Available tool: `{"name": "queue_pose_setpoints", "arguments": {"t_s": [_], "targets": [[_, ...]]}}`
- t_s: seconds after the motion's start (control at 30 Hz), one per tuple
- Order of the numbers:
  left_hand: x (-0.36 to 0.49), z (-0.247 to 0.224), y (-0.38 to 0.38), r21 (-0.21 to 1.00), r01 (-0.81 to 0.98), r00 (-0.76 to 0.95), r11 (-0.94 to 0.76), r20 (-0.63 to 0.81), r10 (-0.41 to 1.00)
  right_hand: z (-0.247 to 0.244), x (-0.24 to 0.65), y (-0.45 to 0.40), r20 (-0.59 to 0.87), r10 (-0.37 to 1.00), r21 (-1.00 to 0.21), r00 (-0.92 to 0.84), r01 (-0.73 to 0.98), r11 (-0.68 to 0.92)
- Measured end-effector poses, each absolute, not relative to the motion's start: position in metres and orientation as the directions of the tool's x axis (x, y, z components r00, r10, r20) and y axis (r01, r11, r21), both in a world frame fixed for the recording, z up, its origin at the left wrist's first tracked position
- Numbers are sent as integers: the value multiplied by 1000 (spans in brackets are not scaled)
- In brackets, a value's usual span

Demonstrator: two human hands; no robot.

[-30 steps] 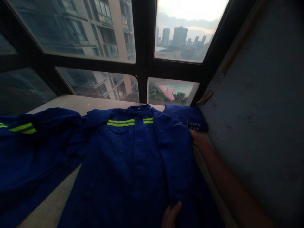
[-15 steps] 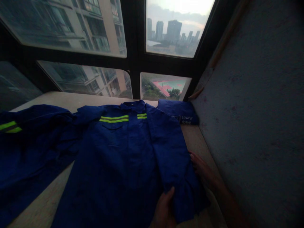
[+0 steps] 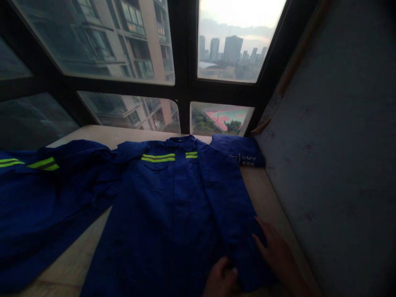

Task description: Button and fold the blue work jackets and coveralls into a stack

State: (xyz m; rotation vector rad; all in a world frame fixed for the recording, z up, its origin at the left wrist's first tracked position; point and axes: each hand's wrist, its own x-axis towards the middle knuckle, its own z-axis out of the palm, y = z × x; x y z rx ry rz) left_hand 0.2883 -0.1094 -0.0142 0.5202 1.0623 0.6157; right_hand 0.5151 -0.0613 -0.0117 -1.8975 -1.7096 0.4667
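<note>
A dark blue work jacket (image 3: 161, 214) with yellow-green reflective stripes lies spread out, front up and collar toward the window. Its right-hand sleeve (image 3: 227, 198) is folded down along the body. My left hand (image 3: 219, 278) is curled closed at the inner edge of this sleeve, near the cuff, on a bit of its cloth. On the sleeve's outer edge rests my right hand (image 3: 275, 249), fingers stretched and apart. The lower part of the jacket runs out of view and is very dark.
Another blue garment (image 3: 71, 194) with reflective stripes lies rumpled at the left. A folded blue cloth item (image 3: 236, 146) with white lettering sits in the far corner. Dark window frames (image 3: 182, 88) stand behind the pale ledge (image 3: 123, 133); a papered wall (image 3: 334, 165) rises at the right.
My right hand has come nearer along the sleeve's outer edge, its fingers now over the cloth. My left hand has curled at the sleeve. The view has shifted slightly left.
</note>
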Motion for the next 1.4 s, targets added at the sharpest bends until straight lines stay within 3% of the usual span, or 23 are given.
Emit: {"name": "queue_pose_setpoints", "arguments": {"t_s": [0.13,0.23,0.3,0.37,0.47,0.53,0.63,0.87,1.0,1.1,1.23,1.4], "targets": [[238,5,-103,866,193,211,462,-496,842,-9,498,-50,272,960,-454,66,888,67],[187,22,-79,860,477,64,179,-237,969,-10,465,-31,273,950,-412,-154,873,260],[153,24,-62,727,685,-14,47,-51,999,-16,440,-21,240,929,-371,-283,858,357],[124,19,-51,506,862,-39,-18,101,994,-27,421,-16,213,916,-329,-341,857,396],[96,0,-50,191,982,-38,2,184,982,-43,408,-17,206,916,-290,-345,872,394],[89,-12,-55,82,996,-35,20,175,984,-51,409,-21,215,916,-286,-337,876,389],[90,-23,-64,30,1000,-12,8,159,987,-56,415,-29,221,916,-273,-335,880,388],[110,-15,-83,98,995,19,-31,116,993,-65,442,-51,210,911,-205,-356,895,397],[99,4,-73,286,958,3,-20,58,998,-75,459,-59,244,891,-202,-382,879,432],[64,23,-35,462,882,-156,95,97,983,-81,464,-59,275,875,-182,-398,872,454],[-1,44,45,566,736,-507,371,98,857,-83,465,-56,324,847,-145,-421,863,484],[-45,55,138,567,746,-504,349,138,853,-81,469,-53,364,814,-95,-453,851,517]]}}
